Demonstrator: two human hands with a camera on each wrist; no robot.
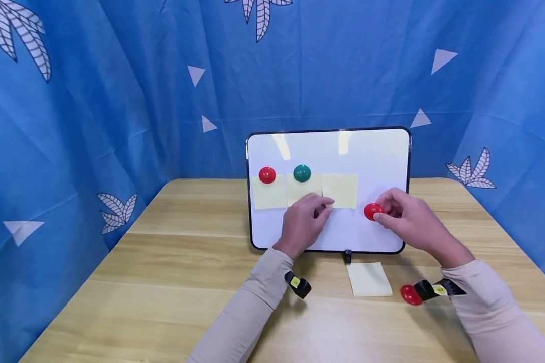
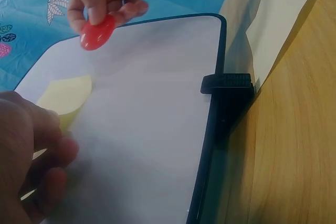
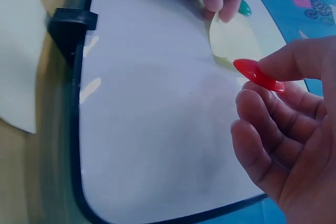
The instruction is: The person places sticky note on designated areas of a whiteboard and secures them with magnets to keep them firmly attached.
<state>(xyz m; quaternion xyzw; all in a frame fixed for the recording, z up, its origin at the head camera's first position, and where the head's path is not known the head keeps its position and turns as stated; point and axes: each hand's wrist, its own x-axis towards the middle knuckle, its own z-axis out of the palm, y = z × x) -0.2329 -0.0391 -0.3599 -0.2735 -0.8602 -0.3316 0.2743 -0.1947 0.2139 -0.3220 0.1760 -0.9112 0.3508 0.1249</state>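
Observation:
My right hand (image 1: pixel 406 217) pinches a round red magnet (image 3: pixel 257 75) between thumb and fingers, in front of the right part of the whiteboard (image 1: pixel 272 229). My left hand (image 1: pixel 303 222) is at the board, its fingertips at the lower left edge of the rightmost pale yellow sticky note (image 1: pixel 341 189). That note's lower edge curls away from the board in the right wrist view. To its left, a green magnet (image 1: pixel 302 173) sits at the top of the middle note (image 1: pixel 302 189), partly behind my left hand. A red magnet (image 1: pixel 267 175) sits on the leftmost note (image 1: pixel 270 196).
A pad of sticky notes (image 1: pixel 369 280) lies on the wooden table (image 1: pixel 186 282) in front of the board. Another red magnet (image 1: pixel 411 295) lies by my right wrist strap. A black clip stand (image 1: pixel 347 256) is at the board's lower edge. Blue curtains (image 1: pixel 345 75) hang behind.

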